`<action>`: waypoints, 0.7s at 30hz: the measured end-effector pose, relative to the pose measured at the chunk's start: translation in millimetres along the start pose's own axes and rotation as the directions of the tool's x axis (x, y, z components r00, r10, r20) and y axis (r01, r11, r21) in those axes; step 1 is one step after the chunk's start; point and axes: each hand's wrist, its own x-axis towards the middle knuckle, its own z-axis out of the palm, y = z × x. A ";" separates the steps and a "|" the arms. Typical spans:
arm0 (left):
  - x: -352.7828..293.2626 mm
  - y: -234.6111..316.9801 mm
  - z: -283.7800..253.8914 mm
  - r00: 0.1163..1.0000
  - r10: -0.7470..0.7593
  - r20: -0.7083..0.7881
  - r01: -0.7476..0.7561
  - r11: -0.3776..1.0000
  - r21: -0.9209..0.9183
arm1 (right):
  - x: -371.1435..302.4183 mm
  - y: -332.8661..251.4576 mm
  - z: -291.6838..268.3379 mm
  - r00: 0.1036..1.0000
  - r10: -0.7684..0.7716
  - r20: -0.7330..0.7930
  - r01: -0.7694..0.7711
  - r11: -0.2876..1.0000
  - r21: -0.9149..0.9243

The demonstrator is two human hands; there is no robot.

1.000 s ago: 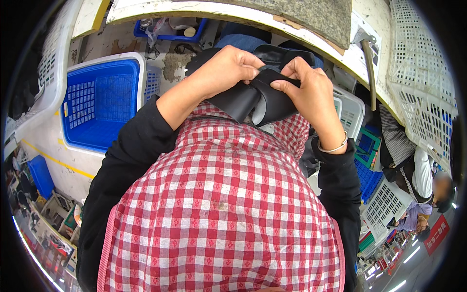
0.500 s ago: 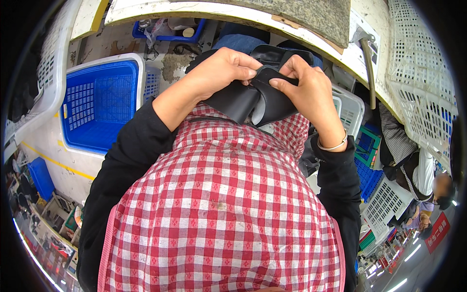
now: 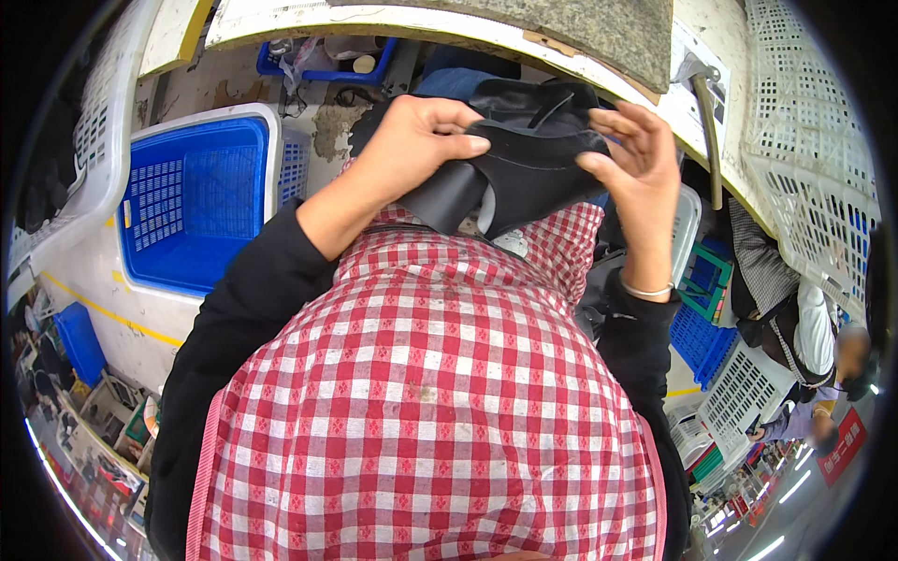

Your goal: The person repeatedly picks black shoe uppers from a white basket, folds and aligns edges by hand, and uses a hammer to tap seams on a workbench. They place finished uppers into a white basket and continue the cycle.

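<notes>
A stitched black leather piece [image 3: 543,173], shaped like a shoe upper, is stretched between my hands above my lap. My left hand [image 3: 416,140] pinches its upper left edge between thumb and fingers. At the other end, my right hand [image 3: 641,168] holds the right edge, thumb in front and fingertips curled behind it. A pale lining shows along the lower left curve. Beside it, under my left hand, hangs a smooth black flap [image 3: 444,198]. More black leather [image 3: 524,101] with a thin strip lies just behind the held piece.
A worktable [image 3: 440,28] runs across the far side, with a stone slab [image 3: 599,33] and a hammer [image 3: 703,103] on it. Left stands a blue-lined basket [image 3: 201,201]. White perforated crates [image 3: 814,140] stand at right. A person [image 3: 823,402] is at far right.
My right hand has moved right and opened out somewhat, drawing the leather edge wider and flatter. My left hand keeps its pinch with little movement.
</notes>
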 end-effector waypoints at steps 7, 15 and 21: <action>1.1 1.9 -17.8 0.987 -0.050 0.153 0.041 0.997 0.067 | -18.7 12.1 -5.2 0.914 0.260 0.311 -0.136 0.920 -0.369; 23.1 10.3 -11.2 0.944 -0.006 0.331 -0.091 0.957 0.277 | -17.1 19.1 0.4 0.926 0.230 0.299 -0.065 0.878 -0.474; 26.6 14.9 -9.8 0.897 -0.088 0.433 -0.085 0.928 0.364 | -24.0 21.3 2.8 0.945 0.200 0.259 -0.029 0.839 -0.543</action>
